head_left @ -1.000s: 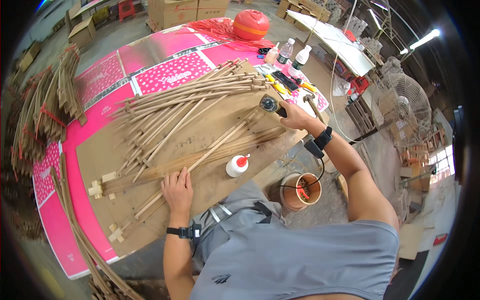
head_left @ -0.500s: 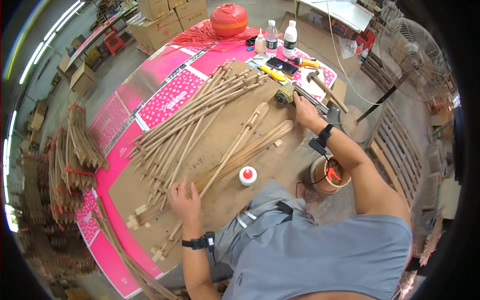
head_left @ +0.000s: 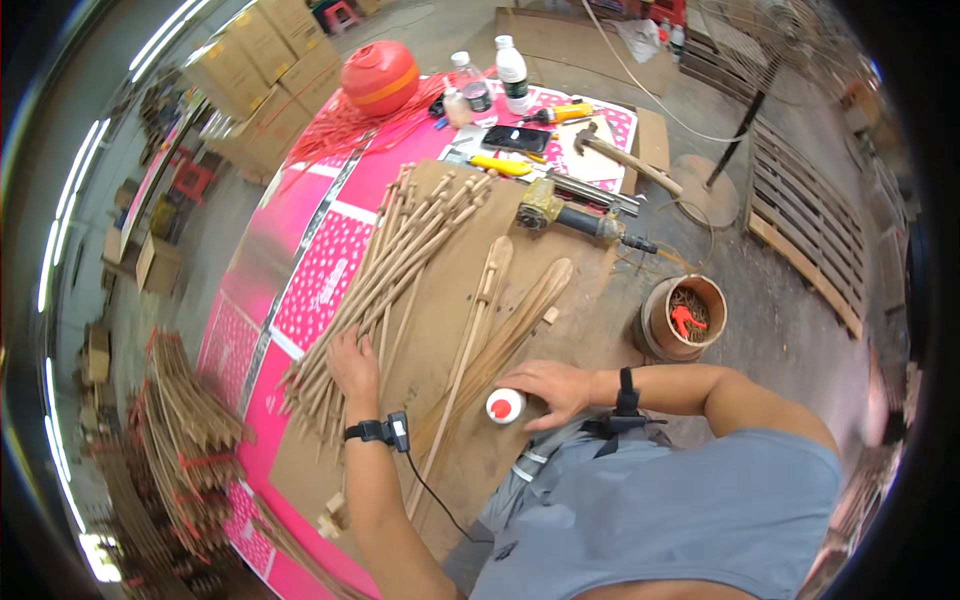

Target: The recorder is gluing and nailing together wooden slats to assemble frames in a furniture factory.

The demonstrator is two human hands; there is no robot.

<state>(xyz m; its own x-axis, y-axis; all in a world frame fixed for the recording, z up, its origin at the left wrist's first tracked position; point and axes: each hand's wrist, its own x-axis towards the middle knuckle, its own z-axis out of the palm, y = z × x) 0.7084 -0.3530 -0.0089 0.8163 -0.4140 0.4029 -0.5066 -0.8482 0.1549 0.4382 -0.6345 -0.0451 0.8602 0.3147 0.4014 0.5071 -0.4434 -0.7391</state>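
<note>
My left hand point(head_left: 354, 368) rests on the lower part of a pile of thin wooden sticks point(head_left: 390, 262) with knobbed ends; its bent fingers are a little apart and touch the sticks. Beside the small white bottle with a red cap point(head_left: 504, 405) is my right hand point(head_left: 556, 388), open, its fingers stretched along the bottle's far side and the thumb apart. Between the hands lie a long slotted wooden piece point(head_left: 488, 285) and a bundle of flat wooden strips point(head_left: 535, 310). An air-powered nail gun point(head_left: 565, 218) lies on its side at the board's right edge, untouched.
Beyond are a hammer point(head_left: 630, 160), a yellow cutter knife point(head_left: 500, 165), a phone point(head_left: 515, 138), bottles point(head_left: 511, 75) and a ball of red twine point(head_left: 380, 78). A bucket of nails point(head_left: 655, 320) stands right, a fan pole point(head_left: 745, 125) behind it. Bundled wood point(head_left: 190, 410) fills the left.
My right hand has let go of the nail gun and come back to the white bottle. My left hand has moved up onto the stick pile. The view has shifted.
</note>
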